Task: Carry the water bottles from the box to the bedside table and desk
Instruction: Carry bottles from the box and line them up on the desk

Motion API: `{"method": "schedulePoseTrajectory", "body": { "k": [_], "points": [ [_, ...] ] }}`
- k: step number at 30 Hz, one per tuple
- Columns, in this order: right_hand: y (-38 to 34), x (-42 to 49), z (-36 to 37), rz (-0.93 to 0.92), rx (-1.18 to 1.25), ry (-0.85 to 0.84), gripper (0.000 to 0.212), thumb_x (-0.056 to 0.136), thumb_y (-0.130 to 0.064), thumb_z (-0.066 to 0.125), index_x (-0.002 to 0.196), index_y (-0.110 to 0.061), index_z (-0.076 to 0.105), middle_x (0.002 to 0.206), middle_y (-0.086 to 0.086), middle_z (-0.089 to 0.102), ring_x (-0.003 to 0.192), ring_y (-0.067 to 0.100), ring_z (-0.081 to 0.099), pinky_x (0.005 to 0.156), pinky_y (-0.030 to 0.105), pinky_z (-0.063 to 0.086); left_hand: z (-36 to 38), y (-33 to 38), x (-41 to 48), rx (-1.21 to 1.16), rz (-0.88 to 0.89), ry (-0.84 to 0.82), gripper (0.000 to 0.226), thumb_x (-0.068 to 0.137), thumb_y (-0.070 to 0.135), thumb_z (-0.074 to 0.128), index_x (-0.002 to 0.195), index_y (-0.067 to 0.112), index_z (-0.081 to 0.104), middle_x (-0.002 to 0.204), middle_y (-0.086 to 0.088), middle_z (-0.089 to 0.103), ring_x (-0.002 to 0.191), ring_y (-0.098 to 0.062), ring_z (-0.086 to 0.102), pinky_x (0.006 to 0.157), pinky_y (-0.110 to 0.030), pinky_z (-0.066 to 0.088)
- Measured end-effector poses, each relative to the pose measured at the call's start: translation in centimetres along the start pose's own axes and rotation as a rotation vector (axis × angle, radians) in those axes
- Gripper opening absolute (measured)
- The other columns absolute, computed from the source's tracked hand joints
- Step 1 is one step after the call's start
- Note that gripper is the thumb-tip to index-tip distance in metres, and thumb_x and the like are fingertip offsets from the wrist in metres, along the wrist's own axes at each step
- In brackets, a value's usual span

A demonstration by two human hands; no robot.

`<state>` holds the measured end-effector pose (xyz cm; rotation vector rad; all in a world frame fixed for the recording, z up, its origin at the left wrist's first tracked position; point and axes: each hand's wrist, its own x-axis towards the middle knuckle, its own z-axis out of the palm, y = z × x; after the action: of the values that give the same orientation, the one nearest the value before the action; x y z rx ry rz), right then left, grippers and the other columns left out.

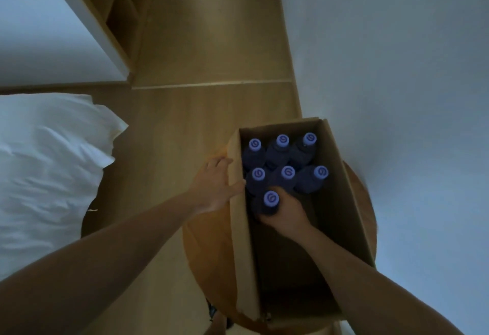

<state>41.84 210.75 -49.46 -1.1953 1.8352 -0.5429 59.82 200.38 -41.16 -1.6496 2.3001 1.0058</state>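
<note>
An open cardboard box (352, 202) stands on a round wooden table (211, 255). Several dark water bottles with pale purple caps stand packed at its far end. My right hand (287, 211) reaches into the box and grips the nearest bottle (271, 199) around its neck, just below the cap. My left hand (215, 184) holds the box's left wall, thumb over the top edge and fingers spread on the outside. The near half of the box is dark and holds no bottles that I can see.
A bed with a white pillow (47, 165) lies to the left. Wooden floor (211, 43) runs ahead between a wooden shelf unit (116, 12) at upper left and a pale wall (397, 70) on the right.
</note>
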Motion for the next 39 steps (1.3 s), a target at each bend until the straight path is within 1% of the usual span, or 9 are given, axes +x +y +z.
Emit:
{"method": "schedulePoseTrajectory", "body": {
  "k": [6, 10, 14, 17, 23, 28, 33, 36, 39],
  "points": [
    [-4.4, -1.4, -6.0, -0.067, 0.367, 0.159, 0.055, 0.074, -0.006, 0.083, 0.121, -0.01, 0.055, 0.115, 0.005, 0.065, 0.111, 0.02, 0.062, 0.096, 0.032, 0.05, -3.3, 2.9, -0.6, -0.182, 0.052, 0.087, 0.07, 0.095, 0.043, 0.062, 0.152, 0.013, 0.036, 0.155, -0.009, 0.036, 0.143, -0.026, 0.036, 0.117, -0.035, 0.029],
    [-9.1, -2.4, -10.4, -0.156, 0.543, 0.212, 0.029, 0.081, -0.006, 0.073, 0.106, 0.0, 0.061, 0.093, 0.004, 0.068, 0.082, 0.0, 0.067, 0.074, 0.016, 0.052, -4.7, 4.5, -1.3, -0.357, 0.091, 0.037, 0.062, 0.099, 0.037, 0.06, 0.151, 0.011, 0.039, 0.149, -0.005, 0.044, 0.134, -0.017, 0.043, 0.094, -0.013, 0.028],
    [-11.6, -2.5, -12.9, -0.161, 0.515, 0.249, 0.012, 0.088, -0.012, 0.07, 0.09, -0.023, 0.065, 0.084, -0.007, 0.071, 0.085, 0.008, 0.069, 0.083, 0.029, 0.054, -5.6, 5.7, -1.5, -0.677, 0.111, -0.024, 0.08, 0.081, 0.072, 0.064, 0.133, 0.011, 0.058, 0.135, -0.004, 0.061, 0.117, -0.013, 0.059, 0.1, -0.028, 0.045],
    [-13.5, -2.9, -14.0, -0.214, 0.559, 0.238, 0.018, 0.084, -0.01, 0.073, 0.092, -0.02, 0.06, 0.091, -0.001, 0.065, 0.091, 0.017, 0.063, 0.077, 0.022, 0.052, -6.2, 6.6, -2.1, -0.813, 0.125, -0.198, 0.034, 0.097, 0.051, 0.054, 0.109, 0.021, 0.066, 0.103, 0.007, 0.071, 0.092, -0.004, 0.065, 0.08, -0.021, 0.047],
    [-14.5, -2.2, -14.7, -0.356, 0.519, 0.115, 0.04, 0.055, -0.042, 0.066, 0.091, -0.023, 0.063, 0.09, -0.002, 0.067, 0.087, 0.016, 0.064, 0.081, 0.034, 0.051, -5.2, 7.9, -2.5, -0.948, 0.192, -0.498, 0.065, 0.075, 0.055, 0.076, 0.126, 0.016, 0.064, 0.121, -0.014, 0.072, 0.116, -0.033, 0.067, 0.105, -0.049, 0.049],
    [-14.5, -0.8, -14.6, -0.317, 0.561, -0.029, 0.021, 0.073, -0.024, 0.059, 0.092, -0.017, 0.063, 0.078, -0.012, 0.072, 0.078, 0.002, 0.067, 0.075, 0.02, 0.054, -4.5, 7.6, -1.8, -1.004, 0.173, -0.434, 0.059, 0.068, 0.045, 0.082, 0.121, 0.028, 0.063, 0.113, -0.005, 0.076, 0.107, -0.025, 0.072, 0.097, -0.044, 0.056],
    [-10.1, 1.8, -13.0, 0.004, 0.748, 0.122, 0.036, 0.095, -0.035, 0.052, 0.115, -0.01, 0.067, 0.117, 0.009, 0.069, 0.108, 0.024, 0.064, 0.085, 0.034, 0.052, -3.4, 6.6, -2.2, -1.002, 0.154, -0.414, 0.027, 0.088, 0.024, 0.073, 0.112, 0.023, 0.063, 0.092, 0.005, 0.078, 0.086, -0.01, 0.075, 0.071, -0.025, 0.06],
    [-6.1, 2.7, -12.2, 0.136, 0.075, 0.248, 0.04, 0.093, -0.034, 0.061, 0.127, -0.013, 0.06, 0.126, 0.006, 0.063, 0.109, 0.022, 0.06, 0.088, 0.035, 0.049, -3.0, 5.9, -2.1, -0.968, 0.133, -0.382, 0.04, 0.08, 0.03, 0.078, 0.116, 0.022, 0.063, 0.095, 0.008, 0.076, 0.087, -0.007, 0.074, 0.067, -0.022, 0.057],
    [-2.7, 2.8, -11.2, 0.115, -0.572, 0.048, 0.049, 0.088, -0.035, 0.065, 0.131, -0.015, 0.05, 0.131, 0.007, 0.053, 0.118, 0.026, 0.053, 0.101, 0.037, 0.043, -2.4, 5.3, -1.3, -0.979, 0.096, -0.358, 0.024, 0.089, 0.018, 0.07, 0.111, 0.023, 0.063, 0.089, 0.012, 0.077, 0.082, -0.002, 0.074, 0.064, -0.018, 0.055]
  ]
}}
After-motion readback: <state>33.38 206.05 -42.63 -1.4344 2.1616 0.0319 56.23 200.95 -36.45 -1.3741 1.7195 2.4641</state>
